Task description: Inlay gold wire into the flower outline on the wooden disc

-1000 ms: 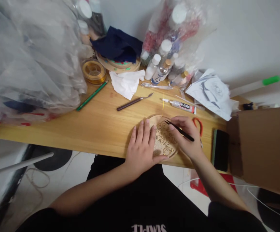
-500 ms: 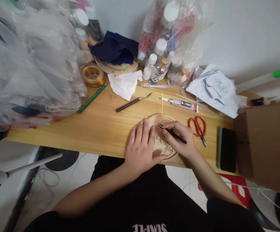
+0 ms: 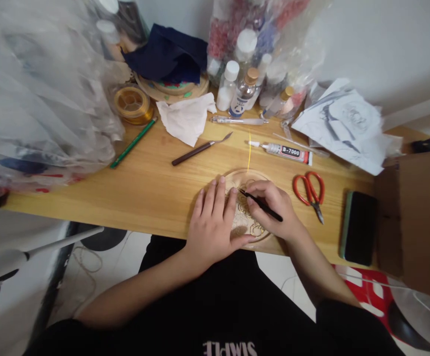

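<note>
A round wooden plate (image 3: 233, 175) lies at the table's front edge, with curled gold wire (image 3: 256, 228) shaped over its face. My left hand (image 3: 210, 222) rests flat on the plate's left side, fingers spread, thumb along its near edge. Between the thumb and fingers of my right hand (image 3: 274, 207) are black tweezers (image 3: 269, 209), their tips down on the plate close to my left index finger. Whether the tips grip any wire is too small to tell. A yellow wire end (image 3: 249, 153) sticks out past the plate's far rim.
Beyond the plate lie a brown-handled spatula (image 3: 194, 152), a glue tube (image 3: 289, 152), a pen (image 3: 239, 120) and a green pencil (image 3: 133, 143). Red-handled pliers (image 3: 310, 190) and a phone (image 3: 359, 227) are at right, beside a cardboard box (image 3: 422, 222). A wire spool (image 3: 132, 104) and several bottles (image 3: 227, 86) stand behind.
The camera view has shifted slightly. My right hand has moved the tweezer tips a little left over the plate, closer to my left index finger. My left hand stays flat.
</note>
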A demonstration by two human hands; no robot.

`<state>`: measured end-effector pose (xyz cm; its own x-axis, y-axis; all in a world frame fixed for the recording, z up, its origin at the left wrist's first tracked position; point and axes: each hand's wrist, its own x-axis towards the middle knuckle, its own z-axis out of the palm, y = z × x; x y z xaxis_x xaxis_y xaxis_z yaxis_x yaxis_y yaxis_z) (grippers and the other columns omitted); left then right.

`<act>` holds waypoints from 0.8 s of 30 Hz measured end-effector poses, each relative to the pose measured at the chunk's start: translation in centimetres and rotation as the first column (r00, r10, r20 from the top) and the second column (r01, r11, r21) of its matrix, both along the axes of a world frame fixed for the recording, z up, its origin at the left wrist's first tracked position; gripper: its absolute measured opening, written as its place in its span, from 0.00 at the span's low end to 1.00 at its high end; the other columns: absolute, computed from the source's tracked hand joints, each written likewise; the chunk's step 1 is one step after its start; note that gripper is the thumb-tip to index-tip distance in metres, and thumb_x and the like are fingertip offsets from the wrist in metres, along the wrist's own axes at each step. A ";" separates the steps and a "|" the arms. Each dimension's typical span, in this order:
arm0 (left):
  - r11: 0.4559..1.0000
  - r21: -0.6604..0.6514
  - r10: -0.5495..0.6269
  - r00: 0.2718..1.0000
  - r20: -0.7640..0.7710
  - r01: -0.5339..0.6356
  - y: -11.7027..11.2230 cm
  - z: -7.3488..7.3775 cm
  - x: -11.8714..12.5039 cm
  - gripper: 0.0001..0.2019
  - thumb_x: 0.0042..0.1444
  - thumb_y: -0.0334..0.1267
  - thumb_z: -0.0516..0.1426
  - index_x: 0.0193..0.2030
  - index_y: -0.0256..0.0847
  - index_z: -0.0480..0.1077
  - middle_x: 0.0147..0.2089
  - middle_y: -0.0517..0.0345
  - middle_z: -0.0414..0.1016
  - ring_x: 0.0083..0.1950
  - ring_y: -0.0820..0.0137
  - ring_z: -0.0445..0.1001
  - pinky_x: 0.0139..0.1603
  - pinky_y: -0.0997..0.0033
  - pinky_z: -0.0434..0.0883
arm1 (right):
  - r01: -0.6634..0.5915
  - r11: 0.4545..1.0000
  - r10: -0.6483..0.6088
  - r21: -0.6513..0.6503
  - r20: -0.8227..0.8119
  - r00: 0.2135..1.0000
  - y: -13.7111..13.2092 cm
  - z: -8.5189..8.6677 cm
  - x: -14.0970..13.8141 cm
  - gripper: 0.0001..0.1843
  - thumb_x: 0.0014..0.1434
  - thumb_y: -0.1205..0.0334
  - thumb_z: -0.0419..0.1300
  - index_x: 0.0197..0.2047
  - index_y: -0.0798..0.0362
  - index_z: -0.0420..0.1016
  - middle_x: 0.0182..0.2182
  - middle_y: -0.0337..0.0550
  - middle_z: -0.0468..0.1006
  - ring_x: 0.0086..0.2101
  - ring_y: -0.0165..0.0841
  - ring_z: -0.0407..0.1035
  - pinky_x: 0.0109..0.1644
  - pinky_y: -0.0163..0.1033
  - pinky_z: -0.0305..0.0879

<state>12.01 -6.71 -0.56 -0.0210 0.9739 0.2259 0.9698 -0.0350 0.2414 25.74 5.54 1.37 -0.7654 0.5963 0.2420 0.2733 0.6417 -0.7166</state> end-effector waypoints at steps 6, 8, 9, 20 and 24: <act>1.000 -0.006 -0.005 1.000 0.020 0.005 0.0 0.1 0.0 0.47 0.58 0.69 0.47 0.67 0.25 0.58 0.70 0.24 0.54 0.70 0.43 0.57 0.67 0.46 0.54 | -0.032 0.999 0.031 0.035 0.009 0.999 0.2 0.1 -0.1 0.12 0.60 0.70 0.55 0.46 0.47 0.64 0.37 0.41 0.78 0.31 0.32 0.73 0.37 0.41 0.71; 1.000 -0.012 0.001 1.000 0.019 0.000 0.0 0.1 0.0 0.47 0.58 0.69 0.47 0.67 0.26 0.58 0.70 0.24 0.54 0.70 0.42 0.58 0.67 0.46 0.55 | -0.031 0.999 0.031 0.035 0.015 0.999 0.2 0.0 0.0 0.12 0.61 0.70 0.55 0.47 0.47 0.63 0.37 0.41 0.77 0.31 0.31 0.73 0.36 0.40 0.70; 1.000 -0.013 0.003 1.000 0.016 -0.002 0.0 0.1 0.0 0.47 0.57 0.69 0.48 0.67 0.26 0.59 0.70 0.24 0.55 0.69 0.42 0.58 0.67 0.46 0.55 | -0.031 0.999 0.031 0.030 0.019 0.999 0.2 0.0 0.0 0.12 0.62 0.70 0.55 0.47 0.47 0.62 0.37 0.41 0.77 0.31 0.31 0.73 0.36 0.40 0.70; 1.000 -0.029 0.004 1.000 0.005 -0.004 0.0 0.1 0.0 0.47 0.57 0.70 0.47 0.68 0.27 0.57 0.70 0.26 0.54 0.71 0.44 0.57 0.67 0.47 0.54 | -0.033 0.993 0.035 -0.117 0.013 0.999 0.3 -0.1 0.2 0.11 0.64 0.68 0.54 0.47 0.47 0.59 0.37 0.40 0.73 0.33 0.31 0.72 0.35 0.39 0.70; 1.000 -0.024 0.004 1.000 0.001 -0.004 0.0 0.1 0.1 0.46 0.58 0.69 0.46 0.68 0.26 0.57 0.70 0.25 0.54 0.71 0.44 0.56 0.68 0.47 0.54 | -0.008 0.976 0.004 -0.216 -0.022 1.000 0.1 -0.4 0.3 0.10 0.64 0.67 0.54 0.46 0.46 0.60 0.36 0.39 0.71 0.33 0.30 0.70 0.34 0.38 0.69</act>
<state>12.09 -6.74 -0.44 -0.0250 0.9789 0.2027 0.9698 -0.0255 0.2427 26.05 5.69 0.93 -0.7653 0.6317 0.1237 0.2533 0.4722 -0.8443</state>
